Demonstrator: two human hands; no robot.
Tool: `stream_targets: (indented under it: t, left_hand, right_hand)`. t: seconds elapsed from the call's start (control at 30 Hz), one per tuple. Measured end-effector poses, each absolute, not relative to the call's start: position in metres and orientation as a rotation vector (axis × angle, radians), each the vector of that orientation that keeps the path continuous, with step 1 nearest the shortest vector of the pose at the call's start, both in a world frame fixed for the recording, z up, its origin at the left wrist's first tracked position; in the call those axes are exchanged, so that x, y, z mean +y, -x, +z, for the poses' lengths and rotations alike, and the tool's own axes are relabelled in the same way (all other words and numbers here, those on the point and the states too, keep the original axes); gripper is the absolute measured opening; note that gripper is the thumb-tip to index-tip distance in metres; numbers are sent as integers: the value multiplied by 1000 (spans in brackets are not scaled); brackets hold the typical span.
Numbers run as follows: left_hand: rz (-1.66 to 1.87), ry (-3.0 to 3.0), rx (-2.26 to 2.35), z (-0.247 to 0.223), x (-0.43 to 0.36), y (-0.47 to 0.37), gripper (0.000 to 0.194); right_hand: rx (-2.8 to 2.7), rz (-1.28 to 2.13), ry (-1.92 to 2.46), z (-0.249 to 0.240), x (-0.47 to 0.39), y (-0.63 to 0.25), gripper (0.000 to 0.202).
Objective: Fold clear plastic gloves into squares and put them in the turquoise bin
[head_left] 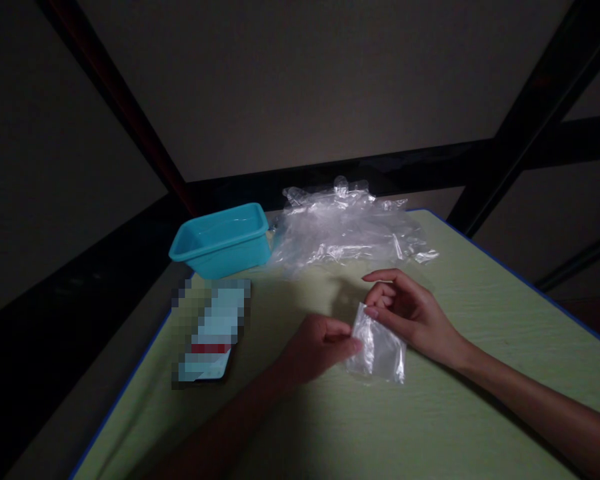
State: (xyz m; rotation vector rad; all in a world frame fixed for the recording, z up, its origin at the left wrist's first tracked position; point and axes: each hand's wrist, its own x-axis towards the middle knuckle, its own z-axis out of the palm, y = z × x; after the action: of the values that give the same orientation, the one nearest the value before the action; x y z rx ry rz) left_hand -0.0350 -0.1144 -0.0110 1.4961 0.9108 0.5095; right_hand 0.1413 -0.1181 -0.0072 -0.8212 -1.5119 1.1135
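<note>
A small, clear plastic bag [377, 350], folded into a flat packet, is between my two hands above the table's front half. My left hand [317, 347] pinches its left edge between thumb and index finger. At the top edge, the thumb of my right hand [405, 310] presses the plastic against curled fingers, while the index finger stretches out to the left. Behind the hands lies a loose heap of clear plastic bags [350, 230], crumpled and shiny.
A turquoise plastic basin [225, 250] stands at the back left, beside the heap. In front of it lies a phone-like flat object [215, 333], largely pixelated. The pale green table [460, 300] has a blue edge, with a wall [305, 87] behind it.
</note>
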Motion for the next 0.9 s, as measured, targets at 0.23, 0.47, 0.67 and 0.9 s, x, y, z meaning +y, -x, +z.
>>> stream_targets:
  t: [0.23,0.47,0.67,0.9]
  left_hand:
    - [607,-1497,1020,-18,-115,32,32]
    - [778,-1321,1147,-17,-112,33,28]
    - [789,-1247,1121,-14,-114,31,28]
    - [887,-1150,1119,-13,-114,30,31]
  right_hand:
    - [-1594,1240,848,-8,-122,-137,36]
    - [-1431,1321,959,-8,-116,-139,44]
    - [-1435,1338,937,-6,-118,-137,45]
    - [-1279,1423,864,-12,-116,-136,47]
